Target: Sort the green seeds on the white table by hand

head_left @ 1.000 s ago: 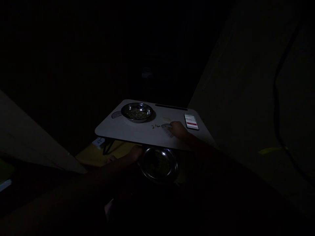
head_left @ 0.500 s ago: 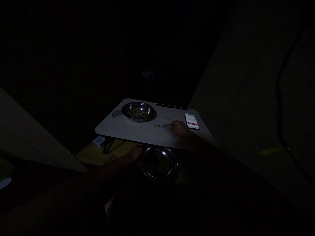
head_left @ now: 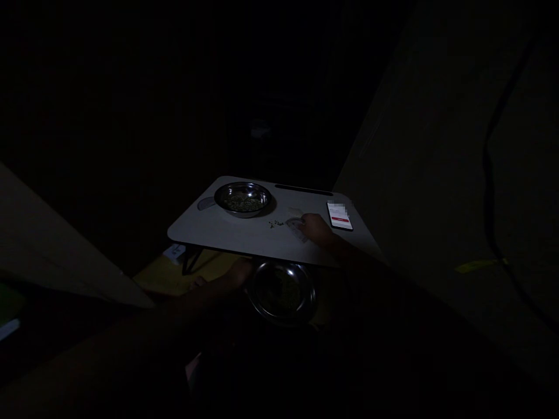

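My right hand [head_left: 317, 230] is closed on the edge of a clear, half-round protractor [head_left: 297, 229], tilted over the white tabletop. Just left of it lies a small scatter of pale grains or seeds [head_left: 275, 224]. My left hand [head_left: 240, 270] is below the front edge of the table, closed at the left rim of a steel bowl [head_left: 311, 291]; its fingers are dim and partly hidden. Greenish contents show darkly inside that lower bowl. A second steel bowl [head_left: 243, 213] with more seeds stands on the table's left part.
The low white folding table [head_left: 218, 234] has a dark slot along its back edge. A lit phone [head_left: 339, 216] lies at its right. Another half-round clear piece [head_left: 205, 203] lies beside the upper bowl. A wall [head_left: 437, 174] with a hanging cable rises at right. The room is very dark.
The protractor in my right hand has tilted slightly and its face shows brighter. The view has shifted a little. My left hand and the lower bowl stay nearly in place.
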Demonstrator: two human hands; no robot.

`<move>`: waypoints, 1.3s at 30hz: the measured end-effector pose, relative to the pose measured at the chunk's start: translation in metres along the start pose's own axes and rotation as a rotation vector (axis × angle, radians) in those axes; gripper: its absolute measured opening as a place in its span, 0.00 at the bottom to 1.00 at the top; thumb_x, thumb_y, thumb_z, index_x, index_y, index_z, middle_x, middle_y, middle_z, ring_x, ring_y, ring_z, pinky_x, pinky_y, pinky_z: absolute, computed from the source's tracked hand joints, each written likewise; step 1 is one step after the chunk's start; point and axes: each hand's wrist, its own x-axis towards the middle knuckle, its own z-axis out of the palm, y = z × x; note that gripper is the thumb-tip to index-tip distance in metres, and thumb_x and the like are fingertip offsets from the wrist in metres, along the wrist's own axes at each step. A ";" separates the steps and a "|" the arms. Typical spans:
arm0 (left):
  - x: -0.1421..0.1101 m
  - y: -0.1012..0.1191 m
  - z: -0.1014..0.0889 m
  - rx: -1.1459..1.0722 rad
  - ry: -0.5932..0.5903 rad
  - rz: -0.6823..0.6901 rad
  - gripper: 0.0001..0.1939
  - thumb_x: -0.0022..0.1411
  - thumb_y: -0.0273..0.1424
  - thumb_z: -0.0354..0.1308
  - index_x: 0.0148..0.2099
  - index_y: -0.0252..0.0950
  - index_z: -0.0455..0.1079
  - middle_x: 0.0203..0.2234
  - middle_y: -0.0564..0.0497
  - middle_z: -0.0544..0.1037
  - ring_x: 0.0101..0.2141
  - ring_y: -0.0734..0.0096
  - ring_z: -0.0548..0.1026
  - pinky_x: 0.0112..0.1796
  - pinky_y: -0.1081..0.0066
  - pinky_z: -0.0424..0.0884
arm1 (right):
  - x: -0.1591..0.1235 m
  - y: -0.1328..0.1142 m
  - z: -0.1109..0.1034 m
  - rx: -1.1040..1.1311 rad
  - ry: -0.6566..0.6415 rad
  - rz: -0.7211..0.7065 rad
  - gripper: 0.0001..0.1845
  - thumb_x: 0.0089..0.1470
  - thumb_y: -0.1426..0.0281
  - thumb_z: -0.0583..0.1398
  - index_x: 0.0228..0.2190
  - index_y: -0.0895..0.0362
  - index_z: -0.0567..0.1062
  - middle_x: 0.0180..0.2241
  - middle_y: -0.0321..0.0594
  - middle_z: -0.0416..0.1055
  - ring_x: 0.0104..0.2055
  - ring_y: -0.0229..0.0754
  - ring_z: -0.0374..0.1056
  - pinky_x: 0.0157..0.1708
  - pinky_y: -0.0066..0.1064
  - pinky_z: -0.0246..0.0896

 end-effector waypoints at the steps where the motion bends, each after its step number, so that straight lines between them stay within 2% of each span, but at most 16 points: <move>1: 0.001 -0.001 0.000 -0.005 0.004 0.009 0.11 0.44 0.20 0.46 0.14 0.32 0.62 0.11 0.54 0.64 0.16 0.78 0.62 0.19 0.77 0.57 | 0.001 0.000 0.000 0.005 0.002 -0.001 0.17 0.48 0.64 0.51 0.36 0.62 0.70 0.36 0.48 0.69 0.38 0.41 0.64 0.34 0.26 0.53; 11: 0.000 -0.005 0.000 -0.078 -0.010 -0.003 0.08 0.42 0.23 0.47 0.16 0.32 0.64 0.11 0.54 0.66 0.16 0.75 0.64 0.20 0.75 0.59 | 0.006 0.000 -0.005 -0.004 -0.031 -0.001 0.15 0.48 0.64 0.52 0.38 0.56 0.69 0.39 0.45 0.68 0.40 0.41 0.62 0.34 0.27 0.52; 18: -0.001 0.000 0.000 -0.015 -0.017 -0.030 0.10 0.43 0.21 0.46 0.14 0.32 0.61 0.09 0.54 0.64 0.14 0.77 0.62 0.18 0.75 0.56 | -0.001 0.003 -0.006 0.000 -0.030 -0.056 0.17 0.48 0.66 0.52 0.40 0.57 0.68 0.41 0.45 0.67 0.41 0.40 0.62 0.35 0.26 0.52; 26: 0.003 -0.008 0.001 -0.046 -0.034 -0.010 0.08 0.44 0.22 0.47 0.17 0.31 0.64 0.11 0.54 0.65 0.16 0.77 0.63 0.19 0.75 0.58 | 0.001 -0.002 -0.006 -0.021 -0.014 -0.063 0.16 0.49 0.65 0.51 0.39 0.58 0.69 0.39 0.45 0.67 0.40 0.40 0.62 0.34 0.26 0.52; 35: -0.006 0.006 0.000 -0.018 -0.041 -0.046 0.12 0.44 0.20 0.46 0.13 0.32 0.61 0.07 0.55 0.63 0.13 0.78 0.61 0.16 0.77 0.56 | 0.001 -0.008 -0.007 -0.046 -0.019 -0.056 0.15 0.49 0.64 0.51 0.38 0.57 0.68 0.39 0.45 0.67 0.39 0.41 0.62 0.33 0.27 0.52; 39: -0.004 0.005 0.000 -0.020 -0.024 -0.040 0.11 0.43 0.19 0.46 0.13 0.31 0.61 0.07 0.54 0.63 0.13 0.78 0.61 0.17 0.77 0.56 | 0.004 -0.008 -0.007 -0.036 -0.017 -0.076 0.14 0.50 0.65 0.50 0.37 0.56 0.68 0.39 0.44 0.67 0.40 0.40 0.61 0.34 0.27 0.52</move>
